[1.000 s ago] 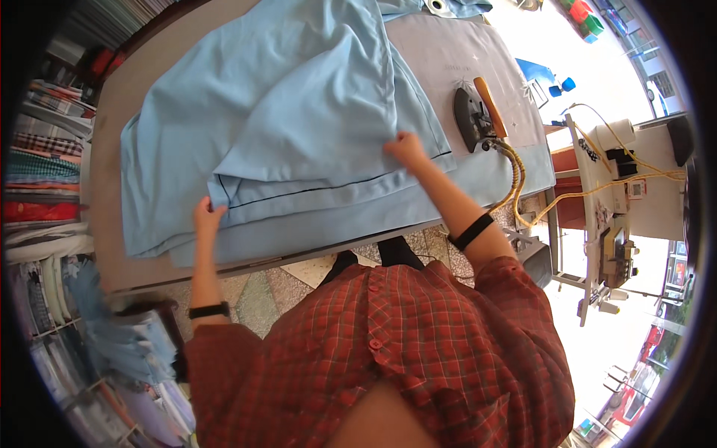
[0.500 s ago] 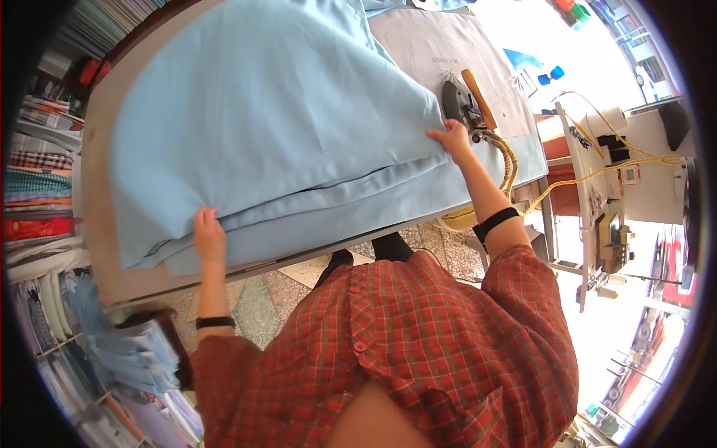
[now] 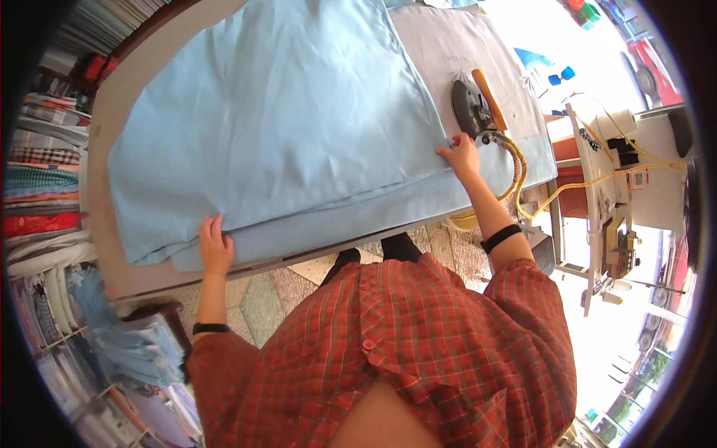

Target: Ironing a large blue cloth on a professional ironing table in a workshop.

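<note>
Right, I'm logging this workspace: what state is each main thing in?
Blue fabric: spread out, lightly creased
Iron: set down, unheld; heat not visible
Yellow cord: joined to iron, looped
Left hand: open, at fabric's near edge
Right hand: at fabric's near right corner, grip unclear
Shelved fabrics: folded, stacked

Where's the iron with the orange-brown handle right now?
In the head view, the iron is right of the middle, on the grey cover, just beyond the right hand and right of the light blue cloth.

grips [image 3: 216, 252]: 2 | pale-blue cloth layers [image 3: 299, 119]: at least 2 | iron [image 3: 470, 110]: 1 | wristbands [image 3: 500, 238]: 2 | dark-clad feet [image 3: 401, 248]: 2
</note>
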Available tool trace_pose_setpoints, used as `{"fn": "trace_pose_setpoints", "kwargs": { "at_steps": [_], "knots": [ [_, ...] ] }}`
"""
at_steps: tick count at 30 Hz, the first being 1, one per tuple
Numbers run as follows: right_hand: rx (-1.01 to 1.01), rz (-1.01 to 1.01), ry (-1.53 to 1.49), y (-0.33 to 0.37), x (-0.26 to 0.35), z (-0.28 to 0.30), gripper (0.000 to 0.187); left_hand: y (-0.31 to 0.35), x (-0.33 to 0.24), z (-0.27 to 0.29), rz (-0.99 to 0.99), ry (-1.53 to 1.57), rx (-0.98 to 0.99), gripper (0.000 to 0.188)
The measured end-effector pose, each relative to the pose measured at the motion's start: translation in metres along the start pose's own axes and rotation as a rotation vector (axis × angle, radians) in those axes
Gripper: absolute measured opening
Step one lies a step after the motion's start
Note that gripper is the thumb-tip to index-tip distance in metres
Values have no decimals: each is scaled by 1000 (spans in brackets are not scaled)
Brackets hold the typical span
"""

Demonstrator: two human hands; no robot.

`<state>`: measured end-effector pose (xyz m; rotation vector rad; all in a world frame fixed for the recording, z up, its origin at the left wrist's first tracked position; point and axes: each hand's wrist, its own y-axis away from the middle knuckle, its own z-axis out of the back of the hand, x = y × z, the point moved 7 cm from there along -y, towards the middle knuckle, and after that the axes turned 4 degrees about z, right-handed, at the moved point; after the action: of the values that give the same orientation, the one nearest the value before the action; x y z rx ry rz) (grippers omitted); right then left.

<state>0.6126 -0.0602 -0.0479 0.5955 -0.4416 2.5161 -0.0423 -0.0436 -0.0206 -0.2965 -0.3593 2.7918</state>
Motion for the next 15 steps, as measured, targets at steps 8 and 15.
{"fn": "trace_pose_setpoints", "kwargs": {
  "at_steps": [8, 15],
  "knots": [
    [343, -250, -30, 11, -22, -29, 44, -41, 42, -19, 259, -7, -153, 54],
    [326, 419, -43, -173, 196, 15, 15, -69, 202, 137, 486, -200, -576, 39]
  ]
}}
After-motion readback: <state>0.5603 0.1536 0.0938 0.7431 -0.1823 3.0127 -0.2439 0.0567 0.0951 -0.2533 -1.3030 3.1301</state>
